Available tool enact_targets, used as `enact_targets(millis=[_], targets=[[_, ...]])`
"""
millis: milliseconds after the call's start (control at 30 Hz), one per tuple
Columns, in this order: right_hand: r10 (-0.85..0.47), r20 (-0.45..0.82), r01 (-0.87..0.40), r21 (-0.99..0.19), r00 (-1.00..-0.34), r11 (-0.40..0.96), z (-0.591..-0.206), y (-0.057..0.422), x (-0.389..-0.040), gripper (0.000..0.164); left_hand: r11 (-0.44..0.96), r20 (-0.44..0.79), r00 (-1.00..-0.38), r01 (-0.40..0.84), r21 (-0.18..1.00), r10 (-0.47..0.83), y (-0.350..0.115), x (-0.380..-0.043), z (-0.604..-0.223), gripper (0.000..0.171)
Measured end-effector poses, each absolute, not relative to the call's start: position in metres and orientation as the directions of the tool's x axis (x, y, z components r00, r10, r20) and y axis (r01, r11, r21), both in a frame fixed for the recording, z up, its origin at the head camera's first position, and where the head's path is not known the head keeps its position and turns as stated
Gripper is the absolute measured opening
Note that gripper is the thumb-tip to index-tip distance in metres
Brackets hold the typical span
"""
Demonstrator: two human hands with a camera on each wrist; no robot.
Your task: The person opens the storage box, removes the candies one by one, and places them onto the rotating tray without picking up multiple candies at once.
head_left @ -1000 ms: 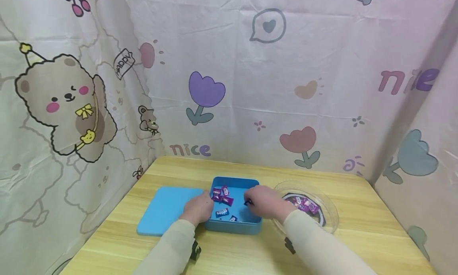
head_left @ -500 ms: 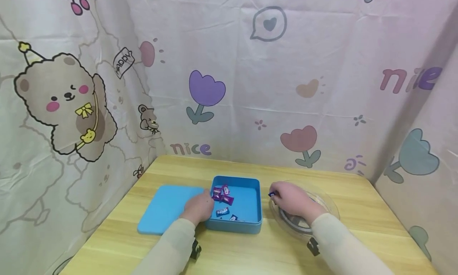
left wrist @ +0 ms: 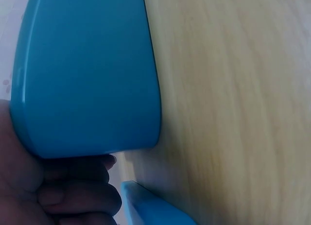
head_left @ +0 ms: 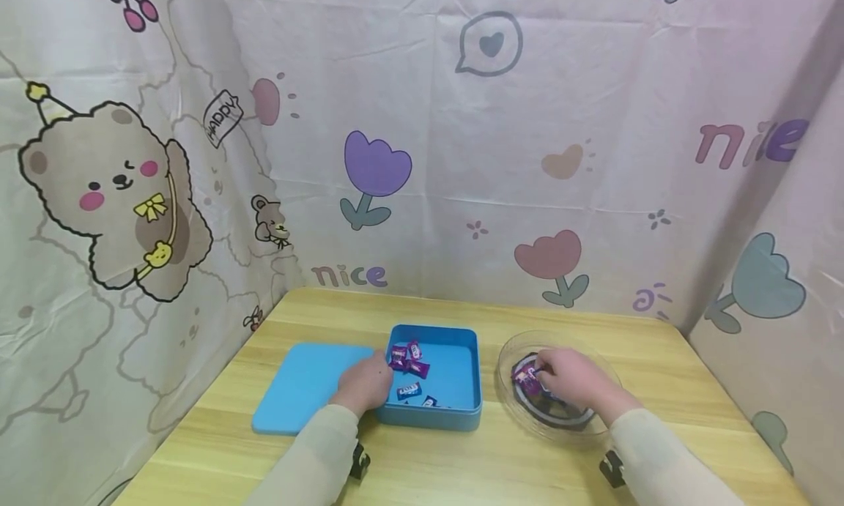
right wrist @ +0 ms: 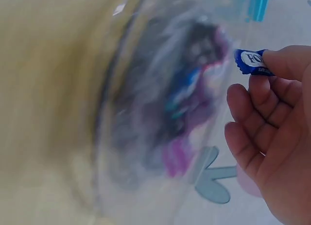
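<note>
My left hand (head_left: 365, 381) grips the left side of a blue open box (head_left: 428, 418). In the left wrist view, the thumb lies at the rim and the fingers (left wrist: 80, 196) are curled against the outer wall. Purple candies (head_left: 398, 357) and a blue candy (head_left: 409, 390) lie inside, mostly toward the left. Over a clear round bowl (head_left: 504, 378), my right hand (head_left: 574, 378) pinches a small blue wrapped candy (right wrist: 251, 61) between thumb and finger. Purple and blue candies (head_left: 525, 378) sit in that bowl, partly hidden behind the hand and blurred in the right wrist view.
A flat light-blue lid (head_left: 297, 389) lies left of the box, partly behind the left hand. The wooden table (head_left: 448, 462) meets a printed cloth (head_left: 435, 257) at the back, and cloth also hangs along both sides.
My right hand has moved right, from inside the blue box to above the clear bowl, with the blue candy pinched in it. The left hand has stayed on the box.
</note>
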State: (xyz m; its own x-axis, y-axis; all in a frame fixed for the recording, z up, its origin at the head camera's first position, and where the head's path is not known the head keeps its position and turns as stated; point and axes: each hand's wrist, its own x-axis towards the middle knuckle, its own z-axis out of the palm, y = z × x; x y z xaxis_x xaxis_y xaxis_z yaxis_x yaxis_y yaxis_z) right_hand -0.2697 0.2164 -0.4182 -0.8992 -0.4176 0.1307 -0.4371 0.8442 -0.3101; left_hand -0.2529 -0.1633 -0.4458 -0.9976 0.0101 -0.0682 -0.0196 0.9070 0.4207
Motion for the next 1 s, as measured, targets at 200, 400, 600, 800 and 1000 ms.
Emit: enact_targets(millis=[200,400,600,800,1000], targets=[[-0.436,0.095,-0.443,-0.305,-0.895,0.843,-0.426,0.229,-0.264,0.01,0.906,-0.053,-0.998,-0.008,0.423,0.016,-0.165,-0.251,-0.443,0.05],[-0.431,0.041,-0.42,-0.317,-0.902,0.85,-0.431,0.234,-0.26,0.012,0.907,-0.044,-0.999,-0.007,0.422,0.013,-0.165,-0.251,-0.443,0.049],[-0.425,0.034,-0.412,-0.322,-0.905,0.852,-0.433,0.233,-0.26,0.011,0.902,-0.055,-0.998,-0.027,0.431,-0.004,-0.163,-0.25,-0.444,0.049],[-0.448,0.06,-0.444,-0.299,-0.892,0.845,-0.432,0.234,-0.26,0.011,0.91,-0.053,-0.999,-0.023,0.414,-0.002,-0.163,-0.252,-0.448,0.051],[-0.471,0.102,-0.48,-0.278,-0.876,0.832,-0.433,0.235,-0.262,0.01,0.92,-0.045,-0.999,-0.006,0.392,0.013,-0.162,-0.253,-0.449,0.051]])
